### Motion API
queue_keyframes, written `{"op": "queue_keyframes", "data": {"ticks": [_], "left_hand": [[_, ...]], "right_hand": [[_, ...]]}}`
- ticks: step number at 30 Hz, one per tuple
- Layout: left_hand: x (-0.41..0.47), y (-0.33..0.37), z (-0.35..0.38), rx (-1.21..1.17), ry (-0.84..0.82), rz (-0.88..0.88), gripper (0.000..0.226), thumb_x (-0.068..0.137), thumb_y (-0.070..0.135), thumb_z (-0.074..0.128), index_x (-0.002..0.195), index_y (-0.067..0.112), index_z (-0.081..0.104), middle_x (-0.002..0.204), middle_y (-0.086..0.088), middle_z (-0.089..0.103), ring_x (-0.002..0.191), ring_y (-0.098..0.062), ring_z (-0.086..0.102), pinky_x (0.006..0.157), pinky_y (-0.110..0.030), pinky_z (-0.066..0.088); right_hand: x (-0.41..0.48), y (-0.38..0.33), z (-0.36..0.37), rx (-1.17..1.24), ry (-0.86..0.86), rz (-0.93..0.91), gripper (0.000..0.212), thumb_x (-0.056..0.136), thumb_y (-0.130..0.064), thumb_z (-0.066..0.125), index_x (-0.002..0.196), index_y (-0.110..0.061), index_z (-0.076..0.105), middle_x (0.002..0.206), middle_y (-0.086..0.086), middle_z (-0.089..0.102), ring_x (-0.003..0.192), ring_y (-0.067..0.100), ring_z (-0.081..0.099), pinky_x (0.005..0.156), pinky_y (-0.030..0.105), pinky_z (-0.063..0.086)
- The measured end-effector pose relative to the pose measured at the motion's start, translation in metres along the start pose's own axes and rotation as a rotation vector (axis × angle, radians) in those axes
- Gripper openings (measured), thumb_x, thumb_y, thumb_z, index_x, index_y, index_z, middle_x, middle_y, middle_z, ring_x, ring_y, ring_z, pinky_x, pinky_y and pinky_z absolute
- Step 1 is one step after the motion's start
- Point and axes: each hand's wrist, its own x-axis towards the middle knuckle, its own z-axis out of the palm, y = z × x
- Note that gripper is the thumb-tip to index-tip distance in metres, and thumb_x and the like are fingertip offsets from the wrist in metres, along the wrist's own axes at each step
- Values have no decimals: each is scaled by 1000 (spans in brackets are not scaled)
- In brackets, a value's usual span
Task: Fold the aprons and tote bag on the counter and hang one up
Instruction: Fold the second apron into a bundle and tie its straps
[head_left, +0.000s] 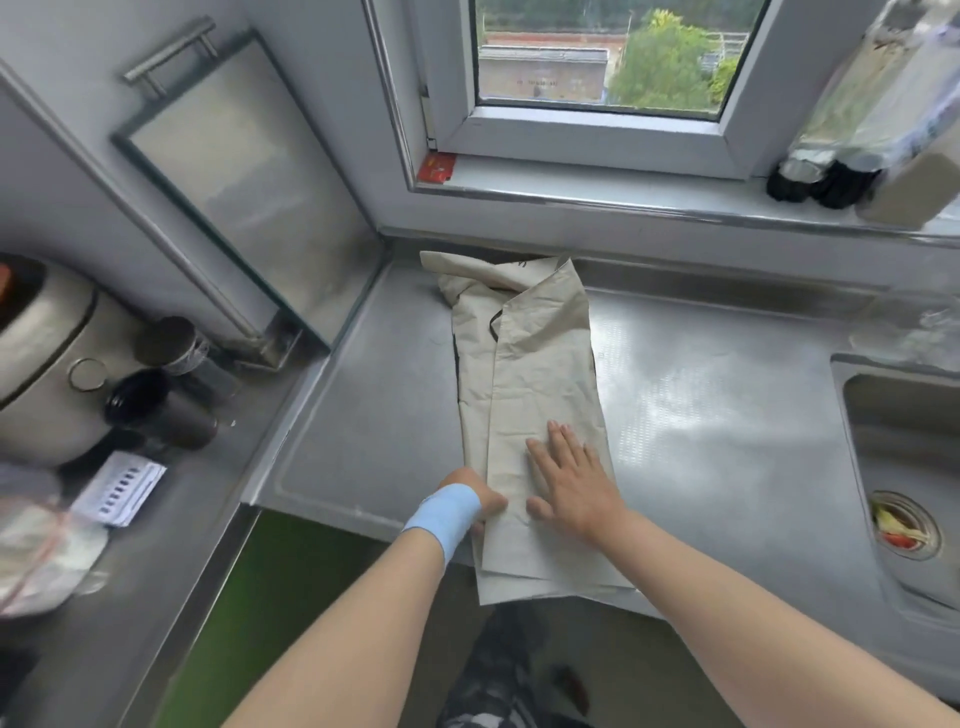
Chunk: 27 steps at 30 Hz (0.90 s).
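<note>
A lengthwise fold is being pressed into one beige cloth (530, 395), apron or tote being hard to tell, lying on the table (727, 415) under both hands and stretching away from them. The right hand (569, 480) is being laid open and flat on it; the left hand (480, 501) is pinching its near left edge. Next, a crosswise fold is probably being called for. Only one cloth is being shown, and two hands.
</note>
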Motion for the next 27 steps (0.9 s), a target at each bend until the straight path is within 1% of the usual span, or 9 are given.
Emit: {"op": "queue_keyframes", "data": {"ticks": [3,6,9,12,15,17,21,24,27], "left_hand": [[-1,-16,11,-313,-21,72,31,82,36,68,94,7,65,98,-15,72,87,-30,70,83,-43,58],[-22,-29,27,-434,-101,59,24,91,28,64,100,6,64,97,-12,71,81,-26,70,69,-36,60],[-31,-39,41,-51,-84,73,26,88,35,63,99,11,64,92,-8,71,76,-27,71,72,-37,60],[-43,-35,42,449,225,172,34,83,43,61,101,15,60,96,-4,68,83,-25,66,77,-33,56],[-49,-30,48,462,424,429,28,88,42,59,106,20,54,108,-2,60,99,-24,59,84,-35,52],[-49,-33,60,539,362,551,36,89,43,59,119,24,52,128,0,48,121,-22,46,97,-36,45],[-48,-54,78,667,193,563,73,85,46,62,147,25,28,160,0,8,148,-22,7,118,-42,21],[-53,-64,77,676,204,607,81,83,53,62,149,27,24,162,-1,2,148,-22,1,119,-42,13],[-69,-74,80,641,213,693,92,74,62,64,149,31,22,160,3,8,147,-22,7,119,-41,13]], "right_hand": [[-34,0,6,91,43,-133,91,86,-72,36,156,-32,-7,161,0,-24,147,18,-25,121,51,-4],[-60,5,10,-31,-2,-256,111,74,-85,40,155,-31,-14,161,0,-25,147,18,-27,119,52,-6],[-80,11,22,-207,-55,-299,122,67,-84,45,151,-31,-24,157,5,-32,144,23,-33,116,52,-13],[-90,15,32,-298,-87,-284,131,63,-77,59,149,-32,-29,156,9,-34,143,27,-34,116,58,-12],[-98,12,38,-391,-66,-296,139,62,-62,74,148,-32,-31,154,12,-38,142,30,-34,112,64,-11],[-107,10,44,-467,-48,-288,138,66,-46,78,147,-31,-33,153,14,-38,141,33,-35,111,67,-6],[-123,13,50,-451,-30,-158,120,80,-18,71,151,-27,-25,159,17,-25,148,39,-14,112,64,17],[-136,11,45,-376,3,-100,84,90,-15,56,155,-15,2,163,17,4,149,37,12,101,52,41],[-146,2,35,-242,73,-97,44,95,-13,46,137,-15,36,145,5,41,134,28,41,75,41,51]]}}
